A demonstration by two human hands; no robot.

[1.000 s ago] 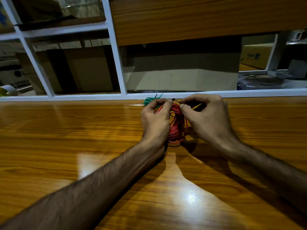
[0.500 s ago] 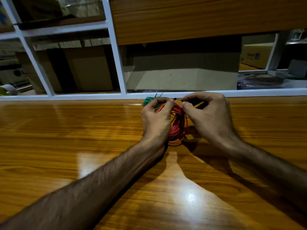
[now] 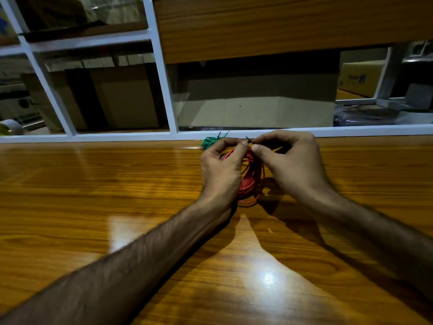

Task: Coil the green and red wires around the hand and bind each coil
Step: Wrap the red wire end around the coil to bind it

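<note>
A red wire coil (image 3: 250, 181) stands upright on the wooden table (image 3: 117, 188), between my two hands. My left hand (image 3: 221, 171) grips the coil's left side, thumb and forefinger pinched at its top. My right hand (image 3: 291, 164) pinches a thin black tie (image 3: 248, 140) at the top of the coil, fingertip to fingertip with the left. A green wire coil (image 3: 209, 141) lies behind my left hand at the table's far edge, with a dark tie end sticking up from it. Much of the red coil is hidden by my left hand.
A white-framed glass partition (image 3: 164, 95) rises along the table's far edge, with cardboard boxes (image 3: 255, 97) behind it. A roll of tape (image 3: 10, 126) sits at the far left behind the glass. Bright light reflections lie on the glossy wood near me.
Both hands have lifted slightly and drawn their fingertips closer together at the top of the red coil. The coil stays in place.
</note>
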